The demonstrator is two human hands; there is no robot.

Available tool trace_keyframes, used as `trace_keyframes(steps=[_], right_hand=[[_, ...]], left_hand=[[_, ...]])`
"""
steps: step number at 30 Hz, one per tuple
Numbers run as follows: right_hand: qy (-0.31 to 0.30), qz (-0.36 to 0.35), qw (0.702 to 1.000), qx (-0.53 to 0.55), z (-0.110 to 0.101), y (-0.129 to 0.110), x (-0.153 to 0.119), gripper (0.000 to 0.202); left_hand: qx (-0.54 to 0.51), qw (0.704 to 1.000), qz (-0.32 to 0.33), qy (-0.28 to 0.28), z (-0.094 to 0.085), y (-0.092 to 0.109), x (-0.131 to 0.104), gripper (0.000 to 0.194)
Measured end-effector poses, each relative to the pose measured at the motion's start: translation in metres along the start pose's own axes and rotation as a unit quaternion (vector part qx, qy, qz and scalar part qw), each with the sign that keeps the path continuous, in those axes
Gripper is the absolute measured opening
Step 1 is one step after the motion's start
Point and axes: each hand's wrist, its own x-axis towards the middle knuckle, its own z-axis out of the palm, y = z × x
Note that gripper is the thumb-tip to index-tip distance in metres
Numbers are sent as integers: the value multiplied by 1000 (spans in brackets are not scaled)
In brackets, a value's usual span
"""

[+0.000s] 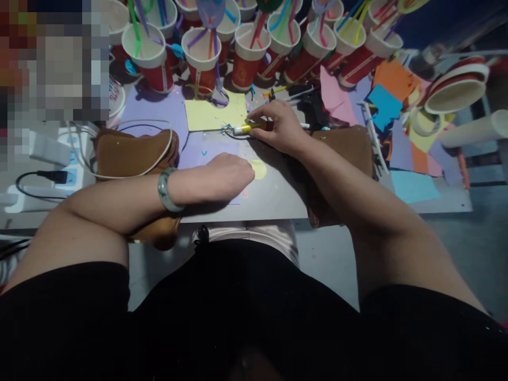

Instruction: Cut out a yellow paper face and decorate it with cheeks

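Note:
My left hand (224,177), wearing a jade-like bangle (166,189), is closed with its fingertips at the left edge of a small yellow paper circle (260,170). That circle lies near the front of the table, partly covered by the fingers. Farther back, my right hand (281,126) has its thumb and fingers around the right end of a yellow marker-like pen (246,128) with a whitish left end. Behind the pen lies a yellow paper sheet (210,115) with a curved cutout at its back edge. Purple paper (198,147) is spread beside my left hand.
Red-and-white paper cups (153,74) holding coloured straws crowd the back. Coloured paper scraps (397,90) and a tape roll (426,121) lie at the right. A power strip (75,169) with cables is at the left. Brown cushions (133,153) sit under both forearms.

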Motion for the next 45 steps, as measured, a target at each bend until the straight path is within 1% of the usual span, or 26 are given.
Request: trace_keyframes(steps=[3, 4, 6, 8, 10, 11, 13, 15, 18, 23, 29, 31, 34, 37, 41, 43, 45], right_hand=[[18, -43, 998, -43, -14, -14, -30, 18], [28, -53, 997, -53, -17, -18, -44, 15], [19, -70, 996, -57, -19, -28, -74, 14], [-15, -95, 995, -41, -14, -35, -103, 16], [-52, -106, 993, -8, -3, -40, -125, 16], [-59, -98, 993, 9, 3, -41, -133, 16], [-49, -66, 996, 35, 16, -43, -141, 17], [-34, -35, 998, 44, 27, -43, -143, 18], [-35, 4, 999, 23, 37, -45, -141, 16], [-45, 43, 997, -41, 43, -48, -137, 11], [-81, 43, 992, -85, 37, -57, -128, 5], [-95, 48, 990, -89, 36, -60, -126, 5], [-104, 56, 989, -84, 36, -62, -126, 7], [-88, 56, 993, -62, 39, -58, -130, 8], [-52, 49, 997, -16, 43, -51, -137, 9], [-38, 43, 998, -15, 44, -49, -139, 10], [-37, 39, 998, -33, 45, -50, -138, 11]], left_hand=[[-18, 1000, 5, 12, -3, -6, 2, 28], [-22, 1000, 3, 14, -3, -7, 2, 28], [-26, 1000, 1, 13, -2, -8, 2, 28], [-23, 1000, 4, 15, 0, -9, 2, 27], [-19, 999, 10, 24, 3, -11, 3, 25], [-18, 999, 9, 28, 5, -12, 4, 25], [-18, 999, 6, 28, 8, -14, 5, 26], [-21, 999, 5, 28, 10, -16, 6, 28], [-21, 999, 9, 26, 10, -15, 6, 29], [-11, 1000, -4, 19, 7, -11, 6, 28], [-11, 1000, -17, 19, 7, -8, 8, 27], [-9, 1000, -20, 20, 6, -7, 8, 26], [-11, 1000, -23, 5, 1, -4, 7, 28], [-9, 1000, -25, -3, 0, -3, 6, 31], [-8, 1000, -10, 23, 5, -7, 7, 29], [-10, 999, -8, 31, 8, -9, 8, 28], [-11, 1000, -12, 22, 7, -9, 8, 28]])
